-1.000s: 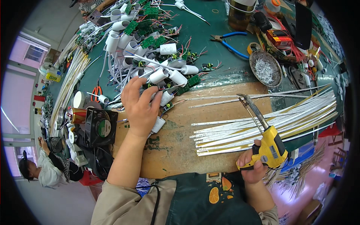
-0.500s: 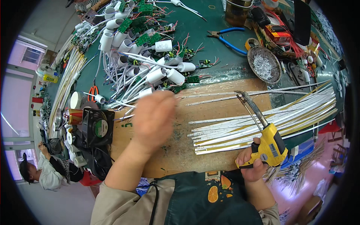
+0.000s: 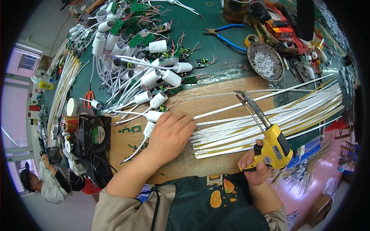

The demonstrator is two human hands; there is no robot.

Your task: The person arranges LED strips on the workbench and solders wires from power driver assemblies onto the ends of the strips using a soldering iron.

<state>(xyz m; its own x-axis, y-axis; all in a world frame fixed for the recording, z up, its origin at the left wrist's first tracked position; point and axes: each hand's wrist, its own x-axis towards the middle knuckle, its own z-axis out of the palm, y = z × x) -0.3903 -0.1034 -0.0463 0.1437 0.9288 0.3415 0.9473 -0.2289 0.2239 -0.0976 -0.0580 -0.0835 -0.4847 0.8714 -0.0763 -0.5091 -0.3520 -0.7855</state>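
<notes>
The right hand (image 3: 257,176) is wrapped around the handle of a yellow-and-black soldering gun (image 3: 278,144), whose dark tip and thin side tube slant up and to the left above the strips. The left hand (image 3: 172,133) lies palm down with fingers bent near the left ends of the white LED strips (image 3: 216,144); its fingertips are hidden, so I cannot tell whether it pinches anything. A white cylindrical end cap (image 3: 154,116) sits right beside its knuckles, and a second cap (image 3: 148,129), trailing a short white cable, lies by the thumb side. The strips fan rightward from a tan work board (image 3: 210,167) onto the green tabletop (image 3: 210,21), a single one angling up from beside the left hand's fingers. Beyond the left hand spreads a heap of white end caps (image 3: 150,78) with cables, red wires and green circuit boards (image 3: 146,40). Farther right are blue-handled pliers (image 3: 230,27), a roll of yellow tape (image 3: 247,40) and a round metal bowl (image 3: 276,76) of silvery bits. To the left stand a black cooling fan (image 3: 96,134) and orange-handled scissors (image 3: 89,96); past them, a person (image 3: 50,184) in a dark cap sits.
</notes>
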